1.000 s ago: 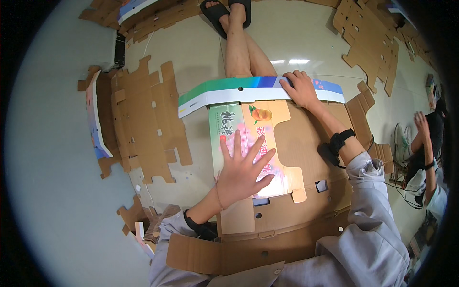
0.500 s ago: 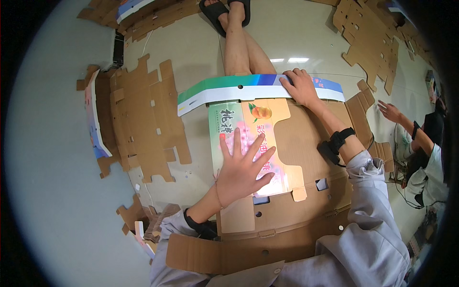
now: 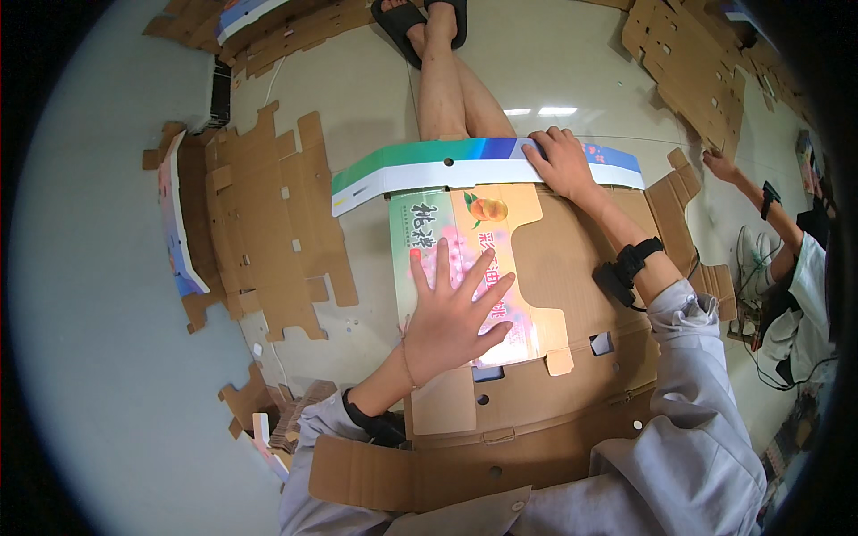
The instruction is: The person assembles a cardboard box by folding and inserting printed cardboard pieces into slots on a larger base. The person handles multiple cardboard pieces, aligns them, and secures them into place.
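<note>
A partly folded cardboard box [image 3: 581, 259] lies before me, its plain brown inside facing up. Across its left half a folded-in panel [image 3: 523, 326] shows green, pink and orange print with a peach picture. My left hand [image 3: 451, 317] rests flat on that panel, fingers spread. Along the far side stands a long side flap [image 3: 407, 170], printed green and blue above a white band. My right hand [image 3: 561, 163] is hooked over this flap's top edge, thumb on the near face and fingertips hidden behind it. The near flap [image 3: 527, 456] stands up against my body.
Flat die-cut cardboard [image 3: 277, 214] lies on the floor at left, beside a standing printed piece [image 3: 183, 214]. My bare legs [image 3: 451, 89] stretch ahead. At right a co-worker's hand [image 3: 719, 165] touches a brown cardboard sheet [image 3: 688, 67]. A cable [image 3: 760, 366] trails near there.
Both my hands and the box stay nearly still. The co-worker's hand has moved away from me to the corner of the brown sheet, its fingers now closed, and the sheet has shifted slightly.
</note>
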Tool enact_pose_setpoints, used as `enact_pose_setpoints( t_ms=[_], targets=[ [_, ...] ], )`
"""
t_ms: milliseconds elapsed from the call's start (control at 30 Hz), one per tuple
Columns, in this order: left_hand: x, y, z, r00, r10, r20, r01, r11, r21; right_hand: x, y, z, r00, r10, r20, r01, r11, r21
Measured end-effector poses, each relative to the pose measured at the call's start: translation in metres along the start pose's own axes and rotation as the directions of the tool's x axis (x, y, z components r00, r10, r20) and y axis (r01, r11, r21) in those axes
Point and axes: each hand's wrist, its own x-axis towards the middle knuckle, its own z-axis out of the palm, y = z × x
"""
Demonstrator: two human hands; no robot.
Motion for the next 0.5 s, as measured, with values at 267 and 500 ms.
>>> enact_pose_setpoints(
  t_ms=[267,500],
  targets=[
    [0.001,0.002,0.000,1.000,-0.021,0.016,0.021,1.000,-0.011,-0.001,-0.001,-0.004,0.999,-0.044,-0.008,0.044,0.998,-0.038],
    [-0.002,0.000,-0.001,0.999,-0.037,0.033,0.037,0.999,-0.002,-0.004,-0.018,-0.019,0.875,-0.484,-0.009,0.480,0.871,-0.106]
  ],
)
